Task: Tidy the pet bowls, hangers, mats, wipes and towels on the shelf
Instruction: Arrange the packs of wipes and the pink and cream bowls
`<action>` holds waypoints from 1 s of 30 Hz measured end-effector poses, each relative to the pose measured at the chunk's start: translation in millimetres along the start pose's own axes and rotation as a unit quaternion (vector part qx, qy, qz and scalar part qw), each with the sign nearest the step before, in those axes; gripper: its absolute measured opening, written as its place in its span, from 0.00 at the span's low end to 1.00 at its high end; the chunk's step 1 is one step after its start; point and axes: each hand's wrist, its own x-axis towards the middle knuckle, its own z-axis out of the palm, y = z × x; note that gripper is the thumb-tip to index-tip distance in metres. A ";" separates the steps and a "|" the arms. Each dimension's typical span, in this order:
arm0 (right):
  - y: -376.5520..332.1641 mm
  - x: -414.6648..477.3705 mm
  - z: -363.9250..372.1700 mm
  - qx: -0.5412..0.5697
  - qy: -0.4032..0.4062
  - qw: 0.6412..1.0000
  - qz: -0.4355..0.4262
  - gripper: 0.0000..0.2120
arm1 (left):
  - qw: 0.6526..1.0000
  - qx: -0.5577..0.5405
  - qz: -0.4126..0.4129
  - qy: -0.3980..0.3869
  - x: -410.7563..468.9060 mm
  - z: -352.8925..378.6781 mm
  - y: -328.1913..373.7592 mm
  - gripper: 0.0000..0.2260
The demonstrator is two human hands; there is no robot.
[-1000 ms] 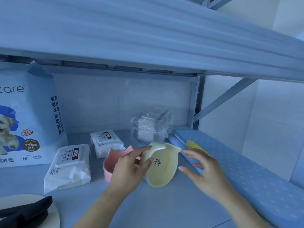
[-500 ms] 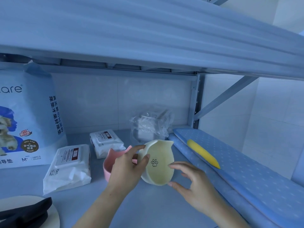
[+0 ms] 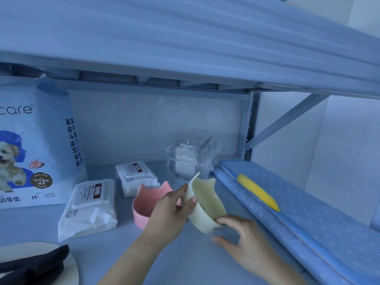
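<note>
The right hand [image 3: 244, 241] is cupping the underside of the tilted cream bowl [image 3: 205, 204] with fingers loosely curled, while the left hand [image 3: 170, 210] is pinching its rim. The bowl is hovering just beside the pink bowl [image 3: 144, 206] on the shelf [image 3: 185, 254], wipes packs [image 3: 88, 206] sitting beyond.

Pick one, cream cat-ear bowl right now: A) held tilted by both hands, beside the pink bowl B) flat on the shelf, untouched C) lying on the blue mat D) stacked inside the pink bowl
A: the left hand pinches the rim of the cream bowl and the right hand touches its lower edge, so it sits tilted next to the pink bowl, not in it and short of the blue mat.
</note>
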 end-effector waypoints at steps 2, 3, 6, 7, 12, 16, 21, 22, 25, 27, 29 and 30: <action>-0.7 0.5 -1.8 0.000 0.000 1.000 0.004 0.07 | 1.000 0.014 0.003 -0.014 0.3 -0.3 -2.1 0.12; -0.8 1.0 -3.2 0.000 0.001 1.000 0.008 0.05 | 0.999 0.027 0.007 -0.019 0.1 -0.3 -3.3 0.14; 0.5 0.8 -9.8 -0.010 0.011 1.000 0.027 0.04 | 0.996 0.080 0.026 -0.027 -1.6 -0.5 -0.3 0.10; 1.4 0.1 -12.1 -0.012 0.016 0.999 0.030 0.05 | 0.995 0.095 0.033 -0.025 -1.6 -0.4 0.4 0.08; 6.9 -4.4 -18.6 -0.055 -0.007 0.998 0.025 0.11 | 0.984 0.159 0.044 -0.059 -0.7 3.2 -6.7 0.08; 10.4 -8.1 -19.1 -0.078 -0.028 0.996 0.024 0.12 | 0.984 0.158 0.043 -0.071 -1.9 6.1 -5.3 0.16; 8.4 -8.9 -20.1 -0.089 -0.033 0.995 0.032 0.13 | 0.977 0.170 0.088 -0.097 -4.3 8.1 -2.7 0.12; 7.6 -9.0 -20.3 -0.091 -0.034 0.995 0.033 0.14 | 0.977 0.166 0.091 -0.095 -4.7 7.9 -2.5 0.11; 4.8 -10.2 -19.7 -0.102 -0.042 0.993 0.035 0.18 | 0.981 0.140 0.093 -0.101 -5.3 7.4 0.9 0.08; 2.8 -11.0 -20.2 -0.111 -0.044 0.992 0.034 0.19 | 0.980 0.134 0.083 -0.119 -6.2 7.4 2.5 0.07; -1.4 -11.5 -22.7 -0.120 -0.046 0.991 0.027 0.16 | 0.980 0.135 0.075 -0.125 -7.2 7.1 3.6 0.08; -3.9 -11.6 -24.2 -0.126 -0.051 0.990 0.024 0.13 | 0.980 0.136 0.073 -0.125 -7.6 6.9 3.8 0.09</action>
